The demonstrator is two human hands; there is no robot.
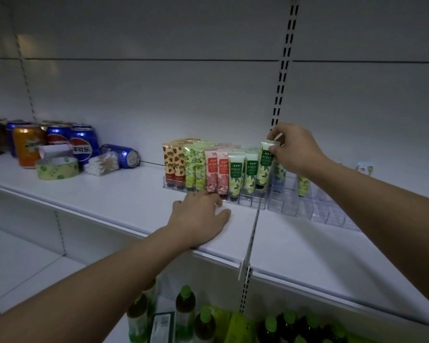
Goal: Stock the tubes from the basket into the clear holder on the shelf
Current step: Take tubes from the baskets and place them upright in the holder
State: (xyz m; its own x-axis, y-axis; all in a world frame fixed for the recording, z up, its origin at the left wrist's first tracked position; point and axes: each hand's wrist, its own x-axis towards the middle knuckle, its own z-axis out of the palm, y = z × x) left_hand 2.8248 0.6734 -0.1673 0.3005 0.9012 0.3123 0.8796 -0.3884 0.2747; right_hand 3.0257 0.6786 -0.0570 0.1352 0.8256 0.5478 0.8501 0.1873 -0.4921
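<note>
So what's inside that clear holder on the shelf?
The clear holder has hand cream tubes standing cap down: strawberry, green, pink and white-flower. The right hand pinches one more. Rows behind are mostly hidden.

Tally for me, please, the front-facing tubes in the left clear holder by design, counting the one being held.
Strawberry tubes: 2
Green grape-print tubes: 2
Pink tubes: 2
White tubes with green labels: 3, one in the right hand
Total: 9
</note>
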